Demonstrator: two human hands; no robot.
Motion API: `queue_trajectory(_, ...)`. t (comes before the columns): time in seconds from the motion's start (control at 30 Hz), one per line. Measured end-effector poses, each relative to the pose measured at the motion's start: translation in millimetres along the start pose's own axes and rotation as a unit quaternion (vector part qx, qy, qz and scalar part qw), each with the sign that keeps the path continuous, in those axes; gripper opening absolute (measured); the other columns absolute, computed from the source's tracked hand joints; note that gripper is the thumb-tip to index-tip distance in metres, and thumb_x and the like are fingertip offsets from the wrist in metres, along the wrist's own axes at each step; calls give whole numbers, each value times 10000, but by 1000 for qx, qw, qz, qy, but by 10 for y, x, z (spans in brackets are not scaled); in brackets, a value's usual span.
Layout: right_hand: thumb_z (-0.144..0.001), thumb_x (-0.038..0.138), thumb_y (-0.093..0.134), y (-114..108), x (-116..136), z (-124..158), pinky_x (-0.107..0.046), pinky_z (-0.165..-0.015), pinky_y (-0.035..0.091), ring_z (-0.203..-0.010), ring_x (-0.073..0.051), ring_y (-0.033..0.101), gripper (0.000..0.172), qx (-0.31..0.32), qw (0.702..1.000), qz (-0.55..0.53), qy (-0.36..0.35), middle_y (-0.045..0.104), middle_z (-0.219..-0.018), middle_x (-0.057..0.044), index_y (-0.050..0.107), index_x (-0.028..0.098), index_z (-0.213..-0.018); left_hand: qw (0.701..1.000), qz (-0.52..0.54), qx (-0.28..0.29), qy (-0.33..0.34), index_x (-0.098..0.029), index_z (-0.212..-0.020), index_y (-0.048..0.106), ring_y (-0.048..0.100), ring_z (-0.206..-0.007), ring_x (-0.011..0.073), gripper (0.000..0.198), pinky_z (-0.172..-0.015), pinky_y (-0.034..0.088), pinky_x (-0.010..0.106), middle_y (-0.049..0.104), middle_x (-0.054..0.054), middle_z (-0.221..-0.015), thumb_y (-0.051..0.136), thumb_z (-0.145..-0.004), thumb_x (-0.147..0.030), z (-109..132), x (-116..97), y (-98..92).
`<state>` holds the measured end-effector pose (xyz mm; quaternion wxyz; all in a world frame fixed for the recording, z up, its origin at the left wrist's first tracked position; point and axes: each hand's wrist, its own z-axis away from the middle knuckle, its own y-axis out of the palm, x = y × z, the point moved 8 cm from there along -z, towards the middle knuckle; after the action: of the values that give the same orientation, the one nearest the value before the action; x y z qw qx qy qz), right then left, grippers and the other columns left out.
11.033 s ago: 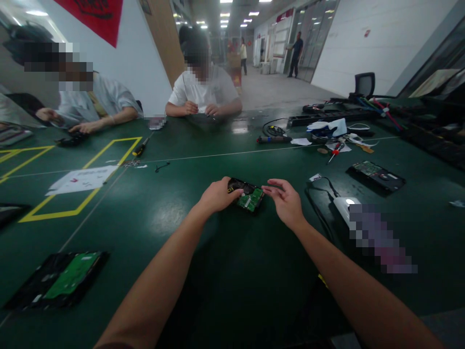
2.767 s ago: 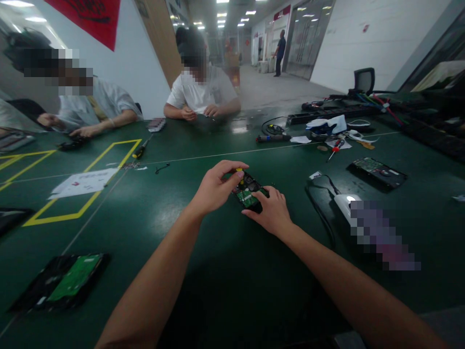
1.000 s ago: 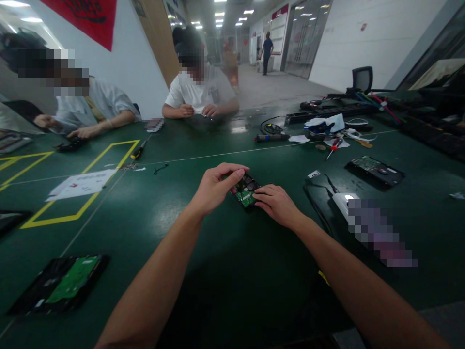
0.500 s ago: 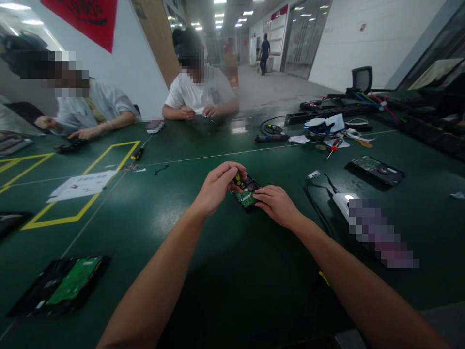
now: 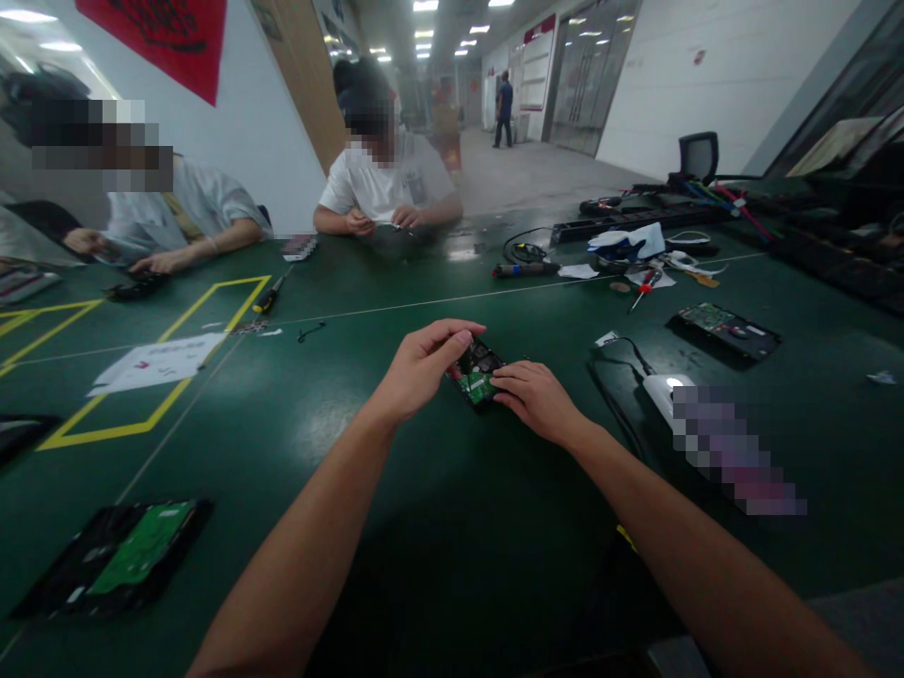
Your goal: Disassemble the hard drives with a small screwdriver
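A hard drive [image 5: 478, 388] with a green circuit board lies on the green table, between my two hands. At its upper left edge, my left hand [image 5: 422, 365] is closed around a short screwdriver [image 5: 464, 358]; the thumb and fingers cover most of its handle, and the tip cannot be seen. My right hand [image 5: 535, 395] grips the drive's right side, its fingers reaching over the board's edge. Another hard drive [image 5: 134, 556] rests at the near left, and one more [image 5: 726, 333] sits off to the right.
Right of my hands lies a white power bank-like device [image 5: 664, 391], partly blurred out, with a cable. Farther back are a red screwdriver [image 5: 642, 290], a glove [image 5: 628, 243] and a dark cylindrical tool [image 5: 526, 270]. A yellow-black screwdriver [image 5: 268, 297] and paper [image 5: 155, 365] lie left. Two people sit opposite.
My left thumb and fingers have shifted around the screwdriver, and its yellow markings no longer show. My right hand keeps its place on the hard drive. A distant person has moved slightly left.
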<state>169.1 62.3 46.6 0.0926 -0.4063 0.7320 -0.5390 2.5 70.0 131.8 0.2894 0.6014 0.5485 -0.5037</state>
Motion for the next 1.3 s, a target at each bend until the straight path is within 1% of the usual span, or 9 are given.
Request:
queue_trajectory(0.1, -988, 275, 605, 8, -11, 7, -493, -1006, 454, -1184, -273, 622, 266, -4, 1000, -2, -1, 713, -1262, -89, 702, 242, -1233, 1000, 30, 9, -3, -226, -1121, 757, 624, -822, 149, 265, -651, 549, 258, 695, 65, -1045, 594, -970, -372, -5, 22, 24)
queue_trajectory(0.2, -982, 267, 615, 21, -19, 13, -484, -1000, 462, -1182, -270, 626, 266, -9, 1000, -1, -6, 719, -1246, -93, 701, 229, -1231, 999, 41, 13, -5, -215, -1115, 754, 631, -858, 157, 259, -662, 555, 254, 689, 66, -1019, 588, -972, -353, -6, 29, 34)
queue_trajectory(0.37, -972, 274, 634, 16, -23, 16, -485, -997, 471, -1168, -276, 642, 258, -21, 1000, -1, -10, 723, -1248, -99, 706, 218, -1213, 999, 47, 12, 7, -209, -1126, 745, 621, -832, 143, 247, -648, 537, 242, 676, 62, -1001, 574, -979, -310, -5, 1, 24)
queue_trajectory(0.53, -973, 275, 633, 5, -20, 16, -490, -991, 477, -1176, -278, 647, 247, -23, 1000, 3, -10, 727, -1245, -94, 712, 235, -1204, 999, 33, 9, 20, -204, -1131, 746, 623, -819, 144, 255, -630, 527, 241, 690, 74, -1021, 572, -980, -314, 1, -36, 32)
queue_trajectory(0.87, -977, 282, 632, 7, -16, 20, -484, -994, 487, -1190, -275, 648, 246, -23, 1000, 6, -11, 722, -1262, -91, 713, 237, -1205, 1000, 7, 14, 16, -176, -1129, 750, 624, -763, 135, 264, -603, 520, 236, 710, 77, -992, 600, -964, -316, 12, -79, 26)
queue_trajectory(1.03, -971, 277, 641, 4, -18, 16, -486, -998, 489, -1196, -274, 646, 246, -22, 1000, 3, -8, 719, -1270, -87, 715, 239, -1203, 999, 31, -3, 16, -174, -1123, 726, 634, -785, 140, 244, -607, 534, 238, 700, 85, -1020, 599, -963, -306, -1, -32, 9)
queue_trajectory(1.2, -972, 265, 639, 22, -28, 18, -484, -1000, 486, -1195, -273, 645, 245, -21, 1000, 7, -9, 721, -1266, -84, 713, 231, -1204, 997, 73, -12, -2, -178, -1147, 646, 662, -897, 178, 242, -623, 555, 250, 678, 99, -1089, 624, -943, -306, -14, 55, 9)
queue_trajectory(1.3, -973, 265, 637, 28, -31, 19, -483, -1002, 486, -1198, -273, 646, 240, -24, 1000, 5, -12, 720, -1271, -86, 717, 232, -1197, 997, 75, -14, -16, -161, -1092, 645, 651, -824, 159, 222, -623, 551, 256, 687, 91, -1007, 618, -948, -329, -11, 69, 16)
